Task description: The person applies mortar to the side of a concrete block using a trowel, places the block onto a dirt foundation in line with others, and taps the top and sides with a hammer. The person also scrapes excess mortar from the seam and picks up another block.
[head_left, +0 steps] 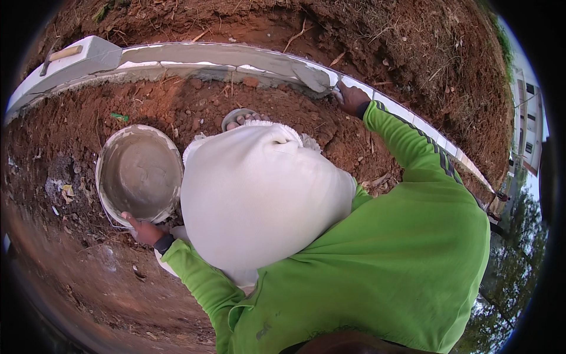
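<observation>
My right hand (352, 98) is closed on a trowel (315, 79) pressed against the wet mortar on the low white block wall (194, 59). My left hand (143, 231) grips the near rim of the mortar bucket (140, 174) standing on red soil (171, 106), and my white-clad knee (259, 189) bulks between the two.

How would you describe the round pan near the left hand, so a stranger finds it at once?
Start at the long white block wall crossing the red soil. Below it, by the left hand, lies the round pan. Only it holds smooth grey mortar.
</observation>
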A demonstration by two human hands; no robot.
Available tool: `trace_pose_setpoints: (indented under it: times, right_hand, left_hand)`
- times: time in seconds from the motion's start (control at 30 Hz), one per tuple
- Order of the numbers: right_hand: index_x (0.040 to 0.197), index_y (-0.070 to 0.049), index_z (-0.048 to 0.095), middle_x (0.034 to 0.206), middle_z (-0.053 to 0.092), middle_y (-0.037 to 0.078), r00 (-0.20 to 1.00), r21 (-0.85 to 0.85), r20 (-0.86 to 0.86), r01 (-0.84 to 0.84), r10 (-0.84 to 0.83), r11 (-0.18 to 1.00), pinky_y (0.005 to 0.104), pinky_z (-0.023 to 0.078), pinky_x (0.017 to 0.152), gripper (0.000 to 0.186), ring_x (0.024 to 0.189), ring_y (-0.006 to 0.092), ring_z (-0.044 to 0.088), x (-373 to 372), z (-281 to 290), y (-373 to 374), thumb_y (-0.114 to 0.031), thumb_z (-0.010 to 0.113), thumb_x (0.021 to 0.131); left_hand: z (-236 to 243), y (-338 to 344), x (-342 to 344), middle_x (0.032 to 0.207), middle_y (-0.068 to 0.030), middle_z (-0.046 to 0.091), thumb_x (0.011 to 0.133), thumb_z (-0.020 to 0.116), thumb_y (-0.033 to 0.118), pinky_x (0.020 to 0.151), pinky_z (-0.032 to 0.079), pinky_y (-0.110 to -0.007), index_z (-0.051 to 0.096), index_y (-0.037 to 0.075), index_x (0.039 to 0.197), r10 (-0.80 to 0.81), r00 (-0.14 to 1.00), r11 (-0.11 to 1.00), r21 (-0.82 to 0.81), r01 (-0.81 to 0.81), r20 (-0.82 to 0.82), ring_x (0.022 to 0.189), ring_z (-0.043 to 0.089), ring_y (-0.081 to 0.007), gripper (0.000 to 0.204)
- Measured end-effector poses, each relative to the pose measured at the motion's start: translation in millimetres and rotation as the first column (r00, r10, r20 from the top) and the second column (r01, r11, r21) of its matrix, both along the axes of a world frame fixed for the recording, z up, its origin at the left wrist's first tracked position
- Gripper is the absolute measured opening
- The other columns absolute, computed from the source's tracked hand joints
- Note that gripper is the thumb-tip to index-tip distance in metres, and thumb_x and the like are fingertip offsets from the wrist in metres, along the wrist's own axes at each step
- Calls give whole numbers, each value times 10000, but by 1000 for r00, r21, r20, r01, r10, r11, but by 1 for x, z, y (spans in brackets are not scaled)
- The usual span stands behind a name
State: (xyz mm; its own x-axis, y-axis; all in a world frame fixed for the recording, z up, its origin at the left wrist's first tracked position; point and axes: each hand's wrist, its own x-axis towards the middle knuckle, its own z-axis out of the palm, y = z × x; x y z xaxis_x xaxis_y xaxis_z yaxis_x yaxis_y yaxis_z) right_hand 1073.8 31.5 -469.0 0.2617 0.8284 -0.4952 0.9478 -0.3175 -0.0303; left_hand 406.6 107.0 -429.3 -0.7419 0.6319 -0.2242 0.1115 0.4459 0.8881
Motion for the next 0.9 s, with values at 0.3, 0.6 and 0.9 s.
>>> trace_pose_setpoints:
  times: [0.3, 0.6, 0.9]
  right_hand:
    - [1236, -59, 464, 783, 662, 329, 994, -15, -36, 103, -103, 995, 596, 518, 687, 412, 758, 520, 671, 40, -6, -65, -425, 459, 1046]
    - [1400, 22, 522, 1320, 616, 293, 941, 113, -183, 306, -283, 945, 476, 451, 1070, 651, 1236, 445, 590, 47, 3, -121, -505, 495, 1018]
    - [1429, -2, 540, 1275, 647, 248, 342, -367, -527, 734, -778, 571, 420, 489, 968, 796, 1151, 334, 647, 11, 3, -67, -661, 406, 1003]
  left_hand:
    - [5, 4, 8, 1197, -270, 599, 923, 710, 509, 861, 549, -464, 554, -211, 1225, 26, 1000, 999, -42, -26, 5, 950, 619, -320, 796]
    - [-4, 6, -4, 1216, -271, 605, 933, 686, 531, 878, 540, -459, 560, -206, 1252, 35, 999, 999, -39, -34, 16, 970, 611, -319, 813]
    - [-16, 5, -17, 1248, -288, 594, 935, 667, 557, 892, 533, -471, 562, -202, 1253, 95, 994, 992, -93, -89, 60, 1012, 622, -334, 830]
